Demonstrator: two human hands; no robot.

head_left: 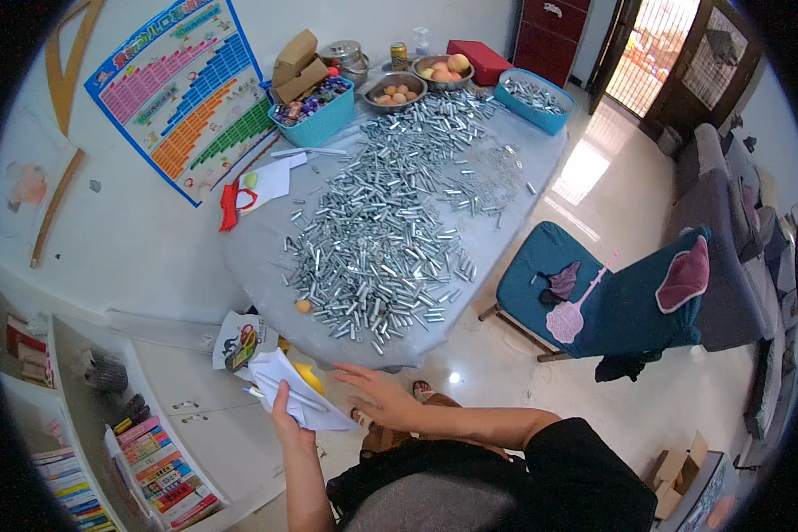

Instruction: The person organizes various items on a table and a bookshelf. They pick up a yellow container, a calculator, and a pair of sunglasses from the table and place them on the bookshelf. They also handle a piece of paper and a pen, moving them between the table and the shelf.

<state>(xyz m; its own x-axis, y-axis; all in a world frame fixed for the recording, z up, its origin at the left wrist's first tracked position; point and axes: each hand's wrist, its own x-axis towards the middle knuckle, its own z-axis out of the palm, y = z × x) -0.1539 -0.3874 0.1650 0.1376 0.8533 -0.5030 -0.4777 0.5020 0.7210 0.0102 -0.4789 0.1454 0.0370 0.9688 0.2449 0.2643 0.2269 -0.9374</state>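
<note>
My left hand is closed round the near edge of some folded white paper, with pens lying across it under my thumb. To the right of the paper, my right hand is empty, its fingers stretched out toward the paper. Something yellow shows behind the paper. Just beyond it, a white bag holds scissors. The grey-covered table stands in front of me, heaped with small metal sleeves and bolts.
Along the table's far side are a turquoise basket, metal bowls of eggs and fruit, and a blue tub of metal parts. At right stands a chair with a pink fly swatter. Bookshelves line the lower left.
</note>
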